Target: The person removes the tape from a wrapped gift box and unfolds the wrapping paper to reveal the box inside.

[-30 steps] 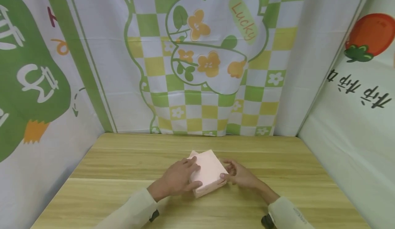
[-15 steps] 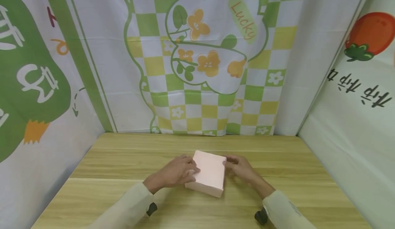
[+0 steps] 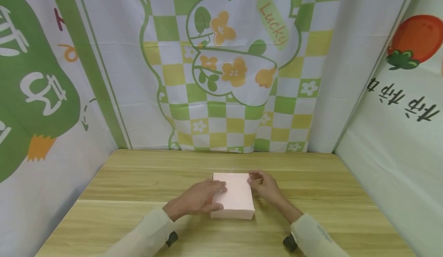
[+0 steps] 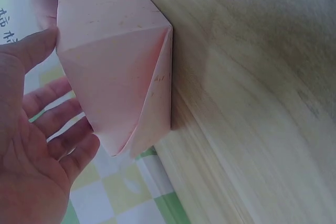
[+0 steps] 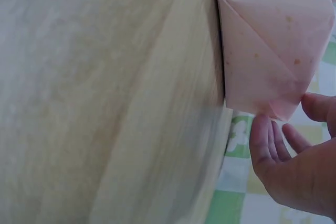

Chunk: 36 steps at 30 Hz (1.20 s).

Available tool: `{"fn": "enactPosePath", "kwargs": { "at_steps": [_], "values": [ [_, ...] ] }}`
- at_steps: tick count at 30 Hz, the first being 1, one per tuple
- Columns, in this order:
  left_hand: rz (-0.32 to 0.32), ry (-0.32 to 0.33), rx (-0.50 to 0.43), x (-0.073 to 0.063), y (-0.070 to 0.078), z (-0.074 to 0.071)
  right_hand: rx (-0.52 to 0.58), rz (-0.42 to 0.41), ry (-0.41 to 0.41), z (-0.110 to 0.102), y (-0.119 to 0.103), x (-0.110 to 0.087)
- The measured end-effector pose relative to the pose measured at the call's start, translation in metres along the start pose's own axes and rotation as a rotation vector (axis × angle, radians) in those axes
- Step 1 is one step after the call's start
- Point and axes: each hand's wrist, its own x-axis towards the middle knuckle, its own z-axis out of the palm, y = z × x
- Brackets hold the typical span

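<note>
A pale pink folded paper box sits on the wooden table in front of me, its near side facing me squarely. In the left wrist view one side of the box has a loose slanting flap. My left hand rests on its left part, fingers spread over the top and thumb at the near edge. At the far right corner my right hand pinches the box, thumb on the top edge and fingers curled behind. Diagonal creases and small specks mark the side of the box in the right wrist view.
The wood-grain table ends at a hanging cloth with green and yellow checks at the back. White printed cloth walls close in the left and right sides.
The box has been turned about on the table and now lies square to me. Both hands have shifted with it; the right one has moved from its right side to the far right corner.
</note>
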Motion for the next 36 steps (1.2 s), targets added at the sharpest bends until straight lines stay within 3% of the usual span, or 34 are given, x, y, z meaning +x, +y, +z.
{"fn": "enactPosePath", "kwargs": {
  "at_steps": [3, 9, 12, 18, 28, 36],
  "values": [
    [-0.006, 0.009, 0.028, 0.0, 0.001, 0.001, -0.1, -0.121, -0.011, 0.001, -0.002, -0.003],
    [-0.021, 0.051, 0.056, 0.002, 0.004, 0.003, -0.365, -0.424, -0.113, -0.003, -0.01, -0.012],
    [-0.012, 0.069, 0.081, 0.003, 0.005, 0.005, -0.445, -0.506, -0.147, -0.008, -0.011, -0.014],
    [0.02, 0.078, 0.111, 0.004, 0.008, 0.006, -0.5, -0.52, -0.175, -0.013, -0.008, -0.013],
    [-0.002, 0.034, -0.014, 0.0, 0.005, 0.009, -0.525, -0.653, -0.074, -0.01, -0.005, -0.011],
    [0.032, 0.021, -0.039, 0.001, 0.0, 0.007, -0.478, -0.578, -0.147, -0.012, -0.014, -0.005]
  ]
}}
